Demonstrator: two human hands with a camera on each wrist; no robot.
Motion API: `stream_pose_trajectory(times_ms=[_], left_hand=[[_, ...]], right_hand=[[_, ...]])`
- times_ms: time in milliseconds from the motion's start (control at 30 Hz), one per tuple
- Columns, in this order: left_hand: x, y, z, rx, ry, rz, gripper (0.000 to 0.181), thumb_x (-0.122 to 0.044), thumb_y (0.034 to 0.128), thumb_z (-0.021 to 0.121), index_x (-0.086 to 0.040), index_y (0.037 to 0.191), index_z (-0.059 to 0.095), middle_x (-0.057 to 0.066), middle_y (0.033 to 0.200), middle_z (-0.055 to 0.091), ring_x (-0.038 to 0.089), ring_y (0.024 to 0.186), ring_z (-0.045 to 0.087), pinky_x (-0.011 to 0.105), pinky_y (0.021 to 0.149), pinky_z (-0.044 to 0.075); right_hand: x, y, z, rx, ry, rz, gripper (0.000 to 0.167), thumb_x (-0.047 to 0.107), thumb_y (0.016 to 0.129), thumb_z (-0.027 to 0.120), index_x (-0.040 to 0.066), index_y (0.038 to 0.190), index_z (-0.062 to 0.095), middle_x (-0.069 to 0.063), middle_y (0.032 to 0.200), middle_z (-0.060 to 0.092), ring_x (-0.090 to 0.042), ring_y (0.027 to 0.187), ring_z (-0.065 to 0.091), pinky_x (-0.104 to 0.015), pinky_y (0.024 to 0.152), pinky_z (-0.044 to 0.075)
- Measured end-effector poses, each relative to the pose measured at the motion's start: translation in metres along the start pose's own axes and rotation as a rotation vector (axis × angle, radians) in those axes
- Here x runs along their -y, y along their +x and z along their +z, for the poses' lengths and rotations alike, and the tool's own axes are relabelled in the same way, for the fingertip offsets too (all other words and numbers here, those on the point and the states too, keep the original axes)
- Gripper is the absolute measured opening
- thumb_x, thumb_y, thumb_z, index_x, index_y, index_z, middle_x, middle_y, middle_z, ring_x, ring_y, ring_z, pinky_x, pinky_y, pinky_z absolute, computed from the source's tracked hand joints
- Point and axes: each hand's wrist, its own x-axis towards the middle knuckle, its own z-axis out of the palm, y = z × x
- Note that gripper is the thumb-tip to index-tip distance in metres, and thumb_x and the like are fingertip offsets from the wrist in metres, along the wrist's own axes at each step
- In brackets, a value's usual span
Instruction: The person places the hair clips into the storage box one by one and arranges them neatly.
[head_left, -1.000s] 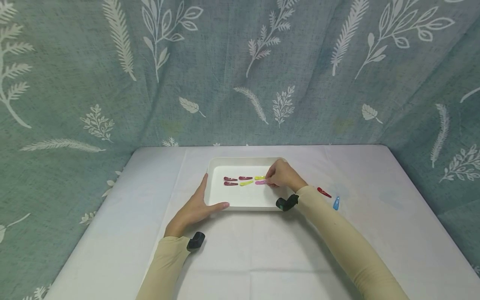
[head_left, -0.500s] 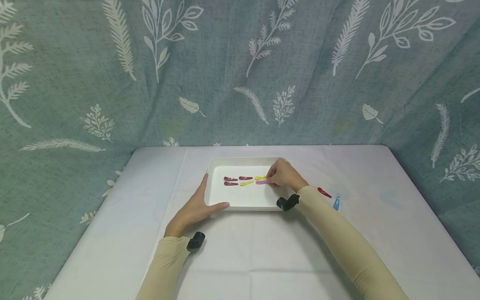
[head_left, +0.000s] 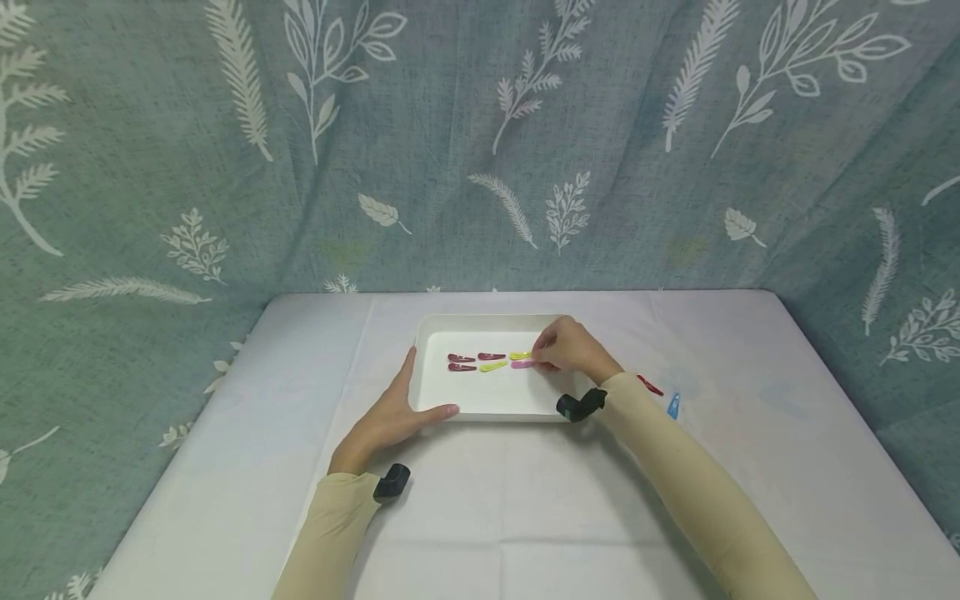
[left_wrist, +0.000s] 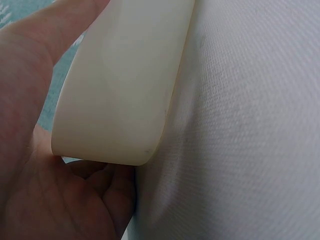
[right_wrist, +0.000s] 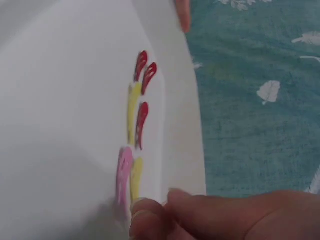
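A white tray [head_left: 487, 402] holds several snap hair clips in two rows. The back row has two dark red clips [head_left: 491, 357] and a yellow clip [head_left: 518, 356]; in front lie a dark red clip [head_left: 462, 367], a yellow clip [head_left: 492, 367] and a pink clip [head_left: 521, 364]. My right hand [head_left: 572, 348] pinches the near end of the back-row yellow hair clip [right_wrist: 136, 177], fingertips together; that end is hidden. Beside it lies the pink clip [right_wrist: 123, 172]. With thumb and fingers spread, my left hand [head_left: 386, 421] rests against the tray's front-left corner [left_wrist: 115, 100].
On the white-covered table [head_left: 480, 508], right of the tray, lie a red clip [head_left: 651, 386], partly behind the right sleeve, and a blue clip [head_left: 673, 406]. A leaf-patterned curtain [head_left: 450, 167] hangs behind and at both sides.
My right wrist and forearm have shifted slightly to the right, covering part of the red clip on the table. The fingertips stay near the same spot; the left hand and tray have not moved.
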Motion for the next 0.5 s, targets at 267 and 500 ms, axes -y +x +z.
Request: stream_pose_trajectory(times_ms=[267,500], left_hand=[[0.000,0.000,0.000,-0.001,0.009,-0.004,0.135,-0.062,0.0781,0.083,-0.024,0.167,-0.010,0.006,0.177,0.007,0.033,0.162,0.016,0.063,0.127,0.022],[0.000,-0.001,0.000,-0.004,0.000,-0.004,0.134,-0.061,0.0783,0.084,-0.025,0.167,-0.010,0.003,0.177,0.007,0.031,0.162,0.016,0.063,0.127,0.022]], right_hand=[[-0.002,-0.019,-0.021,-0.037,0.151,-0.114,0.024,0.015,0.100,0.068,-0.004,0.111,0.076,-0.020,0.093,0.077,-0.031,0.082,0.072,-0.040,0.078,0.063],[-0.003,-0.039,-0.042,-0.132,0.208,-0.081,0.026,0.023,0.101,0.067,0.001,0.112,0.075,-0.021,0.097,0.077,-0.037,0.090,0.071,-0.041,0.081,0.063]])
